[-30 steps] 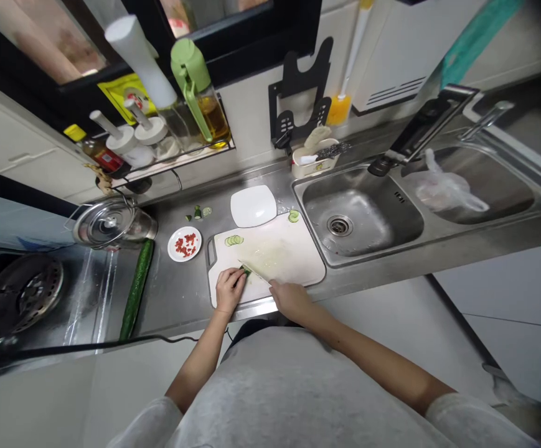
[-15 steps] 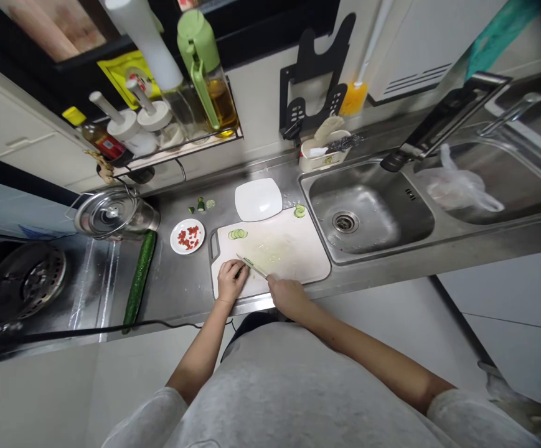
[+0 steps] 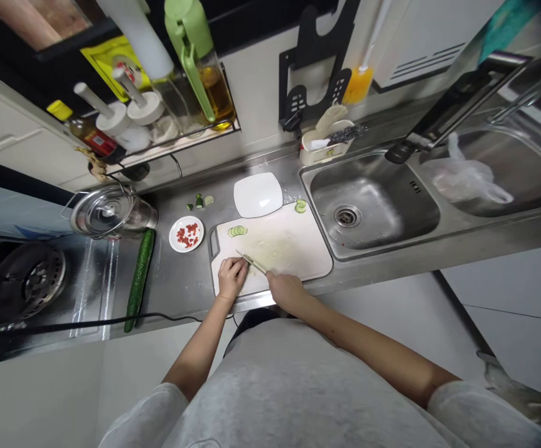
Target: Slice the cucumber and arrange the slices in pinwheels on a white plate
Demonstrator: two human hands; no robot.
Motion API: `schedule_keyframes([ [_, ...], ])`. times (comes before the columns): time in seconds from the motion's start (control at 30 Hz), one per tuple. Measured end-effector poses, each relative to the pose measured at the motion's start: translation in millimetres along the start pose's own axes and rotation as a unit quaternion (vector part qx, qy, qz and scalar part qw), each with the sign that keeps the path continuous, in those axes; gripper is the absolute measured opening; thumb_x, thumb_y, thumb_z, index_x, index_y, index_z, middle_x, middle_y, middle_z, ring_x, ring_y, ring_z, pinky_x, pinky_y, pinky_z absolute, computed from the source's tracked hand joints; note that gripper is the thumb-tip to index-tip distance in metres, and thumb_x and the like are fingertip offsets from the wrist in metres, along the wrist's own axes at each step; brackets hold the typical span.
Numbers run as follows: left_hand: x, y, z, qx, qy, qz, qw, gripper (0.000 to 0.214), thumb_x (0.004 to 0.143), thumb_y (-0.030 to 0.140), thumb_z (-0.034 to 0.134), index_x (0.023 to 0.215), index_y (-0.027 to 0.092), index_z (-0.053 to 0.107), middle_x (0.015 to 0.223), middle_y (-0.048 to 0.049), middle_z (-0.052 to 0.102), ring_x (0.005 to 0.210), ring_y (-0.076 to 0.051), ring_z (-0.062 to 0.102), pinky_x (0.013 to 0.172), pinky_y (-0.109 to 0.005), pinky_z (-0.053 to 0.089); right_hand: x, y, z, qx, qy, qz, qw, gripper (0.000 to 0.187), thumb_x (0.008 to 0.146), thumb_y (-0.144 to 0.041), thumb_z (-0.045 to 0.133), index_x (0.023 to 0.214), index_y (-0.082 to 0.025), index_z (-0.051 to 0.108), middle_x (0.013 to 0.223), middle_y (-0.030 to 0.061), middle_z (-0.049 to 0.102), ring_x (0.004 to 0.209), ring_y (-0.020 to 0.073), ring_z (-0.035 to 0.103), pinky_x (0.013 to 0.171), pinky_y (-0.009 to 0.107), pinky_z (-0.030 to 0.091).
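Observation:
My left hand (image 3: pixel 231 277) is curled over a short green cucumber piece on the white cutting board (image 3: pixel 293 246), mostly hiding it. My right hand (image 3: pixel 285 289) grips the handle of a knife (image 3: pixel 253 262), whose blade lies right beside my left fingertips. A few cucumber slices (image 3: pixel 237 231) lie at the board's far left corner. More slices (image 3: pixel 301 206) sit off the board's far right corner.
A white square plate (image 3: pixel 258 193) and a small dish of red bits (image 3: pixel 186 234) stand behind the board. A whole cucumber (image 3: pixel 140 271) lies left, near a lidded pot (image 3: pixel 106 213). A double sink (image 3: pixel 373 205) is right, with a plastic bag (image 3: pixel 469 177). Cucumber ends (image 3: pixel 199 201) lie by the wall.
The view has tilted slightly; my hands have stayed at the board's near left, with the knife blade shifting a little closer to my left fingers.

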State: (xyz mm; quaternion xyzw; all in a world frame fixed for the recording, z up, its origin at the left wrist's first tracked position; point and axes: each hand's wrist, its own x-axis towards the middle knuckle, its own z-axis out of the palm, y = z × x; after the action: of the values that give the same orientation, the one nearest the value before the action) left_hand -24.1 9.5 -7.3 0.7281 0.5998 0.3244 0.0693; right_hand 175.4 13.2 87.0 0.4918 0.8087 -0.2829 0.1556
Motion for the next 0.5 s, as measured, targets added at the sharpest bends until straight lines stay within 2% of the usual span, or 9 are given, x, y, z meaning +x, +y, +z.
schedule_keyframes([
  [0.17,0.6,-1.9,1.3,0.010,-0.003,0.014,1.000,0.012,0.087,0.026,0.058,0.086,0.022,0.069,0.084,-0.0052,0.063,0.081,-0.017,0.054,0.075,-0.031,0.044,-1.3,1.4,-1.1,0.007,-0.011,-0.002,1.000,0.031,0.083,-0.004,0.042,0.110,-0.013,0.053,0.087,0.0135,0.070,0.088,0.0254,0.068,0.070,0.031,0.049],
  [0.37,1.1,-0.8,1.2,0.018,-0.003,0.017,1.000,0.013,0.087,0.025,0.057,0.082,0.021,0.068,0.083,-0.0052,0.062,0.080,-0.017,0.053,0.073,-0.031,0.044,-3.2,-1.6,-3.5,0.016,-0.018,0.000,1.000,0.030,0.083,-0.011,0.053,0.113,-0.012,0.053,0.088,0.0148,0.070,0.093,0.0263,0.068,0.073,0.031,0.049],
  [0.5,1.5,-1.4,0.7,0.014,-0.012,0.010,1.000,0.013,0.088,0.026,0.056,0.084,0.022,0.068,0.084,-0.0053,0.062,0.082,-0.017,0.054,0.074,-0.032,0.044,-2.2,-2.6,-7.7,0.023,-0.018,0.006,1.000,0.030,0.084,-0.007,0.047,0.112,-0.012,0.054,0.089,0.0151,0.070,0.093,0.0248,0.068,0.074,0.030,0.049],
])
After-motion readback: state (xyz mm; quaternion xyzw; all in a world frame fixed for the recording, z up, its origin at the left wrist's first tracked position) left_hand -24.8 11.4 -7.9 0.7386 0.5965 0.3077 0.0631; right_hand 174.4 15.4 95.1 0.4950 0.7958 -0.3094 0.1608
